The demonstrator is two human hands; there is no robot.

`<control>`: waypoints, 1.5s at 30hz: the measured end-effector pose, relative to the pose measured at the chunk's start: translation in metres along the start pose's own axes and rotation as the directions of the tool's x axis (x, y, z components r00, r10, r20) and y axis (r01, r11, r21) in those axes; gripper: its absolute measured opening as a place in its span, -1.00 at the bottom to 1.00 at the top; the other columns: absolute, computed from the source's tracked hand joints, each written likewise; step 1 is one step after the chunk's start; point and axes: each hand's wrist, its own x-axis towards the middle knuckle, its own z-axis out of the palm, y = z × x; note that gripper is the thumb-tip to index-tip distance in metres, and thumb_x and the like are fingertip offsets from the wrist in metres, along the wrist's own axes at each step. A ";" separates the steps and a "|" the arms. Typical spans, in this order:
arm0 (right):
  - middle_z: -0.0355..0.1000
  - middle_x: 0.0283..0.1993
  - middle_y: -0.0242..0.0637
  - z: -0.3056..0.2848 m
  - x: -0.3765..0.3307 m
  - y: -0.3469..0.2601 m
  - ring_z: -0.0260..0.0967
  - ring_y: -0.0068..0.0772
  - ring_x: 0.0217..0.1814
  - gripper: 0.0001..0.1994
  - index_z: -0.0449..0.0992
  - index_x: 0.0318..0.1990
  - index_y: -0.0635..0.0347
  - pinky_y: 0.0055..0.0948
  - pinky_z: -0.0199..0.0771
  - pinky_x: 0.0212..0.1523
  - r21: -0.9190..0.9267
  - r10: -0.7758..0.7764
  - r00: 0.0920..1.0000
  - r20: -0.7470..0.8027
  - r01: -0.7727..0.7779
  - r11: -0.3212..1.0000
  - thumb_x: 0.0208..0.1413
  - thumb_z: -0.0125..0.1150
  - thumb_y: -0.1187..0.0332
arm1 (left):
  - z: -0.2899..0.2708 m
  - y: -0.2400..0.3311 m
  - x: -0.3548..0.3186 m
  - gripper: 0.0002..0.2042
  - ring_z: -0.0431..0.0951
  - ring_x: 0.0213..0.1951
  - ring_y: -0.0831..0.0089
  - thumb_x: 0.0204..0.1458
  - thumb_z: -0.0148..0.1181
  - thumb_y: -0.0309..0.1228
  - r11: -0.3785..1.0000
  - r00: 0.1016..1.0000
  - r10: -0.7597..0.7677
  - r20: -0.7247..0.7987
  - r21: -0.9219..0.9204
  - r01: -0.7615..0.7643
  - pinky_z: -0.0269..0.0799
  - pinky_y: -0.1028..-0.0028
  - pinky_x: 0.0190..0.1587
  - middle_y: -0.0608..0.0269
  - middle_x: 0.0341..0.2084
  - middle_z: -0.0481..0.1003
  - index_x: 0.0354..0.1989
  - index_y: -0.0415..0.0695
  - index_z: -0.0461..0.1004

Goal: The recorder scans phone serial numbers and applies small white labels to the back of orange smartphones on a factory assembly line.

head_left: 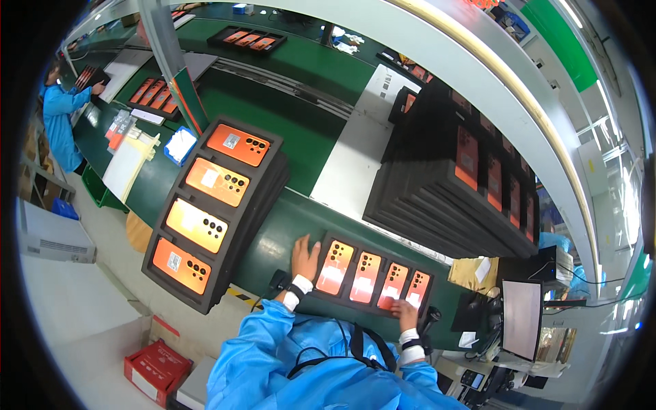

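Note:
A black foam tray [319,290] lies in front of me on the green bench, with several orange phones [365,278] set in a row in its slots, their camera sides up. My left hand [305,258] is beside the tray's left end, fingers stretched and thumb apart, holding nothing. At the near right edge, my right hand [405,314] reaches over the lower ends of the two right-hand phones. Its fingers look loosely spread and slightly bent; whether they touch a phone or the tray rim, I cannot tell. White bands circle both wrists.
To the left stands a stack of black trays [256,198] with orange phones on top. A taller, tilted tray stack [417,198] rises at the right rear. A monitor [521,320] stands right. Far left, a person in blue [61,116] holds a tray. A red box [157,369] sits low left.

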 end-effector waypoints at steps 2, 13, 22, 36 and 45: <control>0.60 -0.25 -0.28 0.025 -0.010 0.017 0.56 -0.45 -0.26 -0.81 0.59 -0.13 0.28 -0.49 0.53 -0.21 -0.341 -0.214 0.975 -0.059 0.182 0.922 0.27 0.11 0.37 | 0.005 -0.022 -0.014 -0.47 0.36 0.17 -0.08 0.26 0.06 -0.11 0.999 0.999 -0.036 0.030 0.032 0.035 0.26 0.12 0.25 -0.10 0.16 0.37 0.24 -0.27 0.36; 0.60 -0.32 -0.24 0.042 -0.006 0.006 0.57 -0.44 -0.35 -0.89 0.58 -0.27 0.32 -0.50 0.54 -0.24 -0.277 -0.121 0.959 -0.255 0.047 0.960 0.17 0.15 0.50 | 0.026 -0.036 -0.027 -0.53 0.38 0.14 -0.06 0.30 -0.01 -0.19 0.974 0.979 0.144 0.144 0.156 -0.166 0.28 0.13 0.21 -0.07 0.12 0.39 0.24 -0.29 0.36; 0.61 -0.29 -0.23 0.032 -0.010 0.002 0.57 -0.46 -0.35 -0.88 0.60 -0.26 0.29 -0.50 0.53 -0.26 -0.330 -0.211 0.962 -0.173 0.145 0.933 0.18 0.18 0.43 | 0.025 -0.031 -0.027 -0.55 0.37 0.14 -0.08 0.29 0.00 -0.20 0.979 0.981 0.130 0.145 0.138 -0.150 0.27 0.14 0.22 -0.11 0.11 0.40 0.20 -0.29 0.39; 0.10 0.43 0.26 -0.040 0.051 -0.001 0.04 0.23 0.49 -0.34 0.07 0.41 0.45 -0.12 0.01 0.50 -0.647 -0.387 0.833 -0.396 0.045 0.761 0.31 0.06 0.20 | 0.030 -0.033 -0.028 -0.61 0.42 0.09 -0.08 0.28 0.01 -0.25 0.966 0.979 0.179 0.099 0.169 -0.193 0.30 0.11 0.18 -0.13 0.04 0.44 0.12 -0.30 0.43; 0.24 0.35 0.23 -0.053 0.089 0.011 0.21 0.25 0.38 -0.25 0.14 0.41 0.28 -0.08 0.22 0.36 -0.508 -0.200 0.846 -0.494 -0.094 0.856 0.24 0.07 -0.08 | 0.028 -0.031 -0.026 -0.59 0.39 0.13 -0.11 0.29 0.00 -0.22 0.976 0.985 0.102 0.143 0.177 -0.127 0.30 0.11 0.20 -0.13 0.10 0.41 0.19 -0.23 0.40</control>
